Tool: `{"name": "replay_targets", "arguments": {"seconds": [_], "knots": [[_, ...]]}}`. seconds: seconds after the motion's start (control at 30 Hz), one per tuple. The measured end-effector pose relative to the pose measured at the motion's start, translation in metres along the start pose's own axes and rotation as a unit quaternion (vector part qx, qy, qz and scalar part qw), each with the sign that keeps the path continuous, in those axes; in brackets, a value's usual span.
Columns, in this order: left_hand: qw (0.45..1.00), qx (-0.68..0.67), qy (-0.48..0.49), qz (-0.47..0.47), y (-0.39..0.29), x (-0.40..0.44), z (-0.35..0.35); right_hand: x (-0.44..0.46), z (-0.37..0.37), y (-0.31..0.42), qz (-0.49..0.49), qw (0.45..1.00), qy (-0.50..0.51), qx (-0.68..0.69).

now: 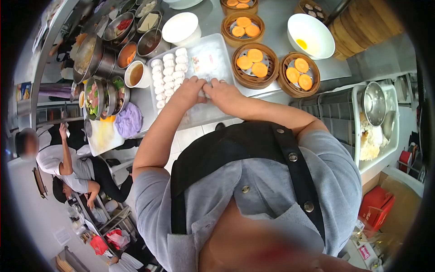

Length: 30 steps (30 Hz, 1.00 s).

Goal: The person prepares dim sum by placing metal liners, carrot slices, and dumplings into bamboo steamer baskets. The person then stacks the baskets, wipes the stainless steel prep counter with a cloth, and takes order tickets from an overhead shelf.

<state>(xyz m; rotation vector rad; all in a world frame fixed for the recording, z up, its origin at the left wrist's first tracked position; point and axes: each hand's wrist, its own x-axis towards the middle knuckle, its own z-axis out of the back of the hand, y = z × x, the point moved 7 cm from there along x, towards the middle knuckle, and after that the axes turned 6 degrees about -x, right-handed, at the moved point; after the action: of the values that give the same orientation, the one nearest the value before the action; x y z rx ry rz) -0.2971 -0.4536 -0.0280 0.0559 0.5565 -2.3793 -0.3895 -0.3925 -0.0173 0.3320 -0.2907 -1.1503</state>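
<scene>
Both hands meet over a translucent plastic tray (222, 54). My left hand (192, 93) has its fingers bent down beside the rows of white dough balls (168, 75) that fill the tray's left part. Against it, my right hand (222, 95) curls its fingers inward. Whatever lies between the fingertips is too small and covered to make out. Behind the hands, a clear wrap or bag with a printed label (204, 64) lies in the tray. Right of the tray, a bamboo steamer (255, 81) holds three orange discs.
More steamers stand behind and right (299, 92). A white bowl (319, 36) holds something yellow. Metal bowls of ingredients (118, 27), a cup of brown liquid (136, 75) and a purple cloth (129, 120) are left. Two people (68, 154) are at the far left.
</scene>
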Motion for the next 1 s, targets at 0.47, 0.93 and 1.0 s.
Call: {"name": "replay_targets", "arguments": {"seconds": [0.47, 0.93, 1.0], "knots": [[0.362, -0.93, 0.057, -0.006, -0.038, 0.038, 0.02, -0.048, 0.09, -0.136, -0.234, 0.677, -0.022, 0.697], [0.83, -0.551, -0.064, 0.055, -0.056, 0.08, 0.031, -0.028, 0.114, -0.143, -0.122, 0.987, -0.057, -0.083], [0.932, -0.346, -0.111, 0.015, -0.058, 0.09, 0.033, -0.024, 0.111, -0.138, -0.111, 0.986, -0.042, -0.115]]}}
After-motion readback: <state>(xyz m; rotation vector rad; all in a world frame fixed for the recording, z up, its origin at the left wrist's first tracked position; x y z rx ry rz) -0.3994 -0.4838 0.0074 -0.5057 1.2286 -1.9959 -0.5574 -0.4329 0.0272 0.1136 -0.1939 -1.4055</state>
